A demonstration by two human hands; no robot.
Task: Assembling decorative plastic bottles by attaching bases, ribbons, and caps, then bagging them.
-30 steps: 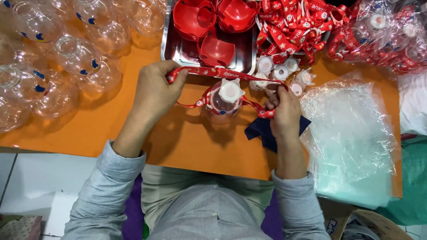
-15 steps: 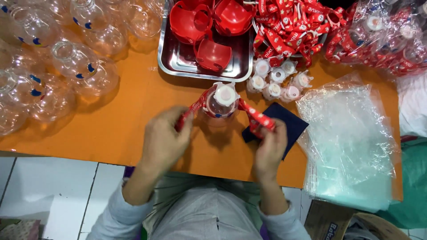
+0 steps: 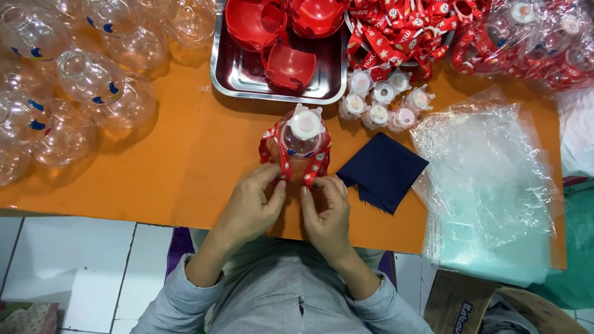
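Orange table (image 3: 185,167): our left hand (image 3: 250,204) and right hand (image 3: 327,213) pinch the red strap (image 3: 286,162) around the capped bottle (image 3: 301,139) standing between them (strap looped on, ends unfinished; many bare bottles (image 3: 80,80) remain).

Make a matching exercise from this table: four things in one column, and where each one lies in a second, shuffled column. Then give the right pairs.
Things:
1. red cups
2. navy cloth
3. clear empty bottles
4. stack of clear plastic bags

Places:
A. far left of the orange table
B. inside the steel tray
C. at the right edge of the table
D. flat on the table, just right of the strapped bottle that both hands hold

Pairs: 1-B, 2-D, 3-A, 4-C
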